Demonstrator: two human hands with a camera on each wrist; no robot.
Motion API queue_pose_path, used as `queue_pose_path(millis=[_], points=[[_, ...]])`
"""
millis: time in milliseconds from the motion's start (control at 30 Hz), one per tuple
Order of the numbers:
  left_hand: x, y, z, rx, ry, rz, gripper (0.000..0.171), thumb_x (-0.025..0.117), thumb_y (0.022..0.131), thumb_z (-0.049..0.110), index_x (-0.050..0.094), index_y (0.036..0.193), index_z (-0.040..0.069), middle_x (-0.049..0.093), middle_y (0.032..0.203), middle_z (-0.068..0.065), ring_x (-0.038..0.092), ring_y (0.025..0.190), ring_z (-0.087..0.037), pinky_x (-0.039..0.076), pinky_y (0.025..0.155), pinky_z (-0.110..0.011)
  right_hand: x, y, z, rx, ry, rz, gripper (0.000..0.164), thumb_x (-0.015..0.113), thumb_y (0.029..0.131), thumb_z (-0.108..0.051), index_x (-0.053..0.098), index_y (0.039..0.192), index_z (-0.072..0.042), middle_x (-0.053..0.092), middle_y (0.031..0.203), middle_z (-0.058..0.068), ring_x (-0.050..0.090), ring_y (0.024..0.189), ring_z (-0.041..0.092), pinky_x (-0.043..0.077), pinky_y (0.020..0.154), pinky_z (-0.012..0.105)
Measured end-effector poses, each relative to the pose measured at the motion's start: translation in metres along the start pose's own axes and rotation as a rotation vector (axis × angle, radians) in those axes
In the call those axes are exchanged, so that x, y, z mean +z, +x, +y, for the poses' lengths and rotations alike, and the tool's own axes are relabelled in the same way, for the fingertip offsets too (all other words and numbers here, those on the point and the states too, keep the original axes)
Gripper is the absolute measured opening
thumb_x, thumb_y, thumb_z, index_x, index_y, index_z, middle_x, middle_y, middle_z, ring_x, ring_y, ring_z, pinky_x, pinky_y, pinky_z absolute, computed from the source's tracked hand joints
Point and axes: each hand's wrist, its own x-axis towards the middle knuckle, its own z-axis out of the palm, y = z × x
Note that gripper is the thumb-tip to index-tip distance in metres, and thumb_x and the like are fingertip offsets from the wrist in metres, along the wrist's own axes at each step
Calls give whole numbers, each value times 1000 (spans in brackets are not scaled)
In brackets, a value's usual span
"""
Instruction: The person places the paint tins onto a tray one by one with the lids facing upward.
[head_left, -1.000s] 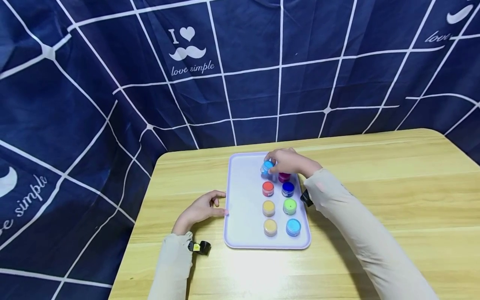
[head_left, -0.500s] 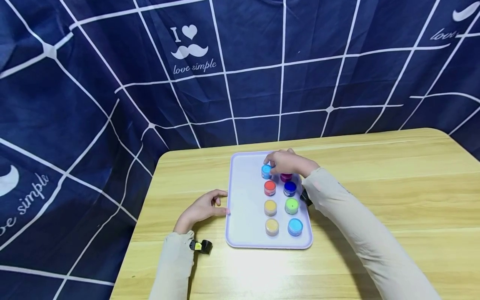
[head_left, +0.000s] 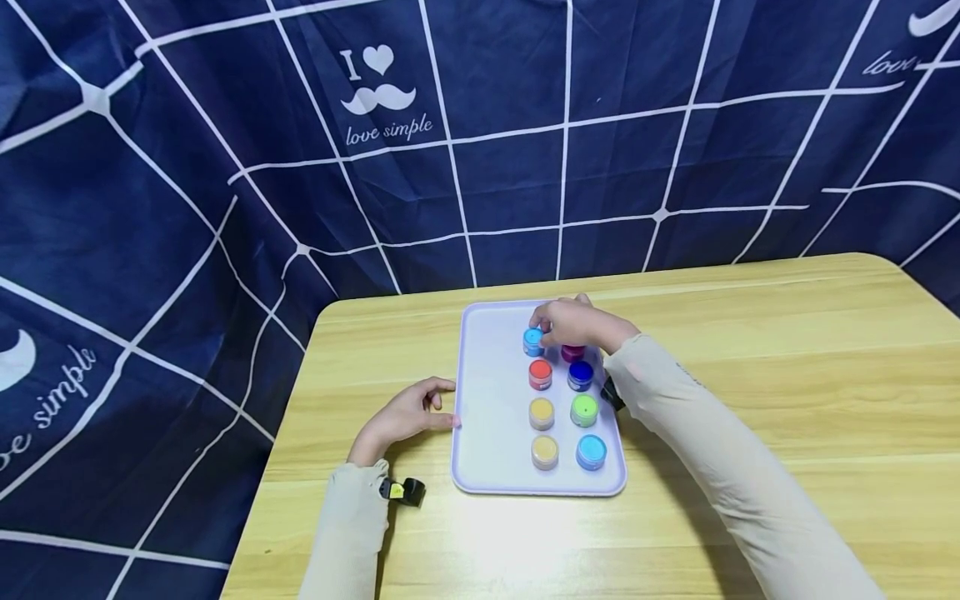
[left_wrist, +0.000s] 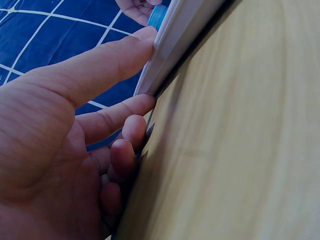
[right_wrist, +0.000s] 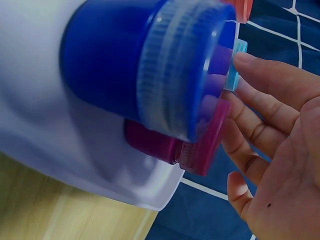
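At the far end of the white tray (head_left: pixel 491 392), my right hand (head_left: pixel 576 323) pinches a light blue paint jar (head_left: pixel 534 340) between thumb and fingers. Its lid shows at the fingertips in the right wrist view, behind a dark blue jar (right_wrist: pixel 120 60). Partly under that hand stands a magenta jar (head_left: pixel 573 353). A red jar (head_left: pixel 540 374) is just nearer than the pinched one. My left hand (head_left: pixel 405 418) rests at the tray's left edge, thumb tip on the rim and index fingertip at its outer side, the other fingers loosely bent.
Nearer on the tray stand two yellow jars (head_left: pixel 542 412), a green jar (head_left: pixel 584 410) and another light blue jar (head_left: pixel 591 452), forming two columns in its right half. The tray lies on a wooden table (head_left: pixel 765 375). A dark blue curtain (head_left: pixel 502 192) hangs behind and to the left.
The light blue jar in my right hand, tilted a second ago, now stands upright in line with the red and yellow jars. My left hand has stayed at the tray edge.
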Motion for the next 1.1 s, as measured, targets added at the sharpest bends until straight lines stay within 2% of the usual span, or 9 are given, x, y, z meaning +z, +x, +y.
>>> queue_pose_path(millis=[333, 767, 800, 1100], points=[[1, 2, -1, -4, -8, 2, 54, 78, 80, 17, 57, 127, 2, 47, 90, -7, 40, 76, -17, 35, 69, -25, -2, -3, 0, -1, -42, 10, 27, 69, 88, -21, 68, 112, -9, 68, 104, 6, 54, 100, 24, 24, 88, 47], [1, 0, 5, -16, -11, 5, 55, 77, 81, 14, 55, 129, -1, 47, 91, -9, 39, 76, -18, 34, 67, -25, -1, -6, 3, 15, -17, 15, 27, 69, 88, -21, 68, 112, -9, 68, 106, 7, 56, 100, 24, 23, 86, 45], [1, 2, 1, -19, -8, 6, 55, 77, 81, 16, 55, 129, 0, 47, 91, -8, 39, 76, -18, 34, 68, -25, 0, -6, 3, 15, -13, 16, 27, 69, 88, -21, 68, 112, -9, 68, 106, 7, 56, 101, 24, 23, 86, 45], [1, 1, -1, 1, -7, -3, 56, 78, 80, 18, 56, 128, 1, 48, 89, -6, 40, 76, -17, 35, 69, -25, 2, -7, 4, 31, 6, 25, 29, 70, 87, -21, 68, 114, -9, 68, 105, 7, 56, 100, 25, 24, 88, 46]])
